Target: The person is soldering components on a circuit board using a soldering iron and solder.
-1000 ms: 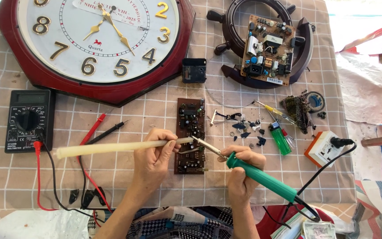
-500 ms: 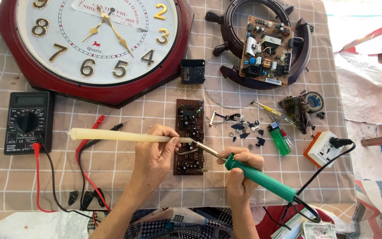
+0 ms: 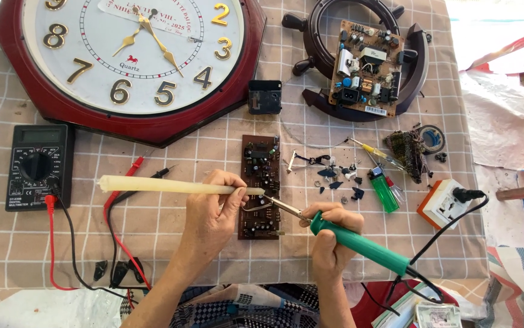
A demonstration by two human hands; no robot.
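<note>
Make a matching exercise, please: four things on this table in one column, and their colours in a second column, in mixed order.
Things:
1. soldering iron handle
2. multimeter
3. lighter
4. long stick in the left hand

Colours:
a. black
b. cream
c. dark green
d. bright green

Pairs: 1-c, 2-a, 3-d, 4-b

Cloth (image 3: pixel 171 225) matt woven check fabric. Stick (image 3: pixel 171 185) in left hand (image 3: pixel 210 218) pale, waxy, smooth. Iron (image 3: pixel 359 242) in right hand (image 3: pixel 328 246): glossy green plastic grip, bare metal tip. Board (image 3: pixel 260 188) dull brown, rough with parts. Clock (image 3: pixel 131 61) far left: glossy dark red frame, shiny gold numerals. Meter (image 3: pixel 36 167) matt black plastic. Lighter (image 3: pixel 384 191) clear green plastic.
</note>
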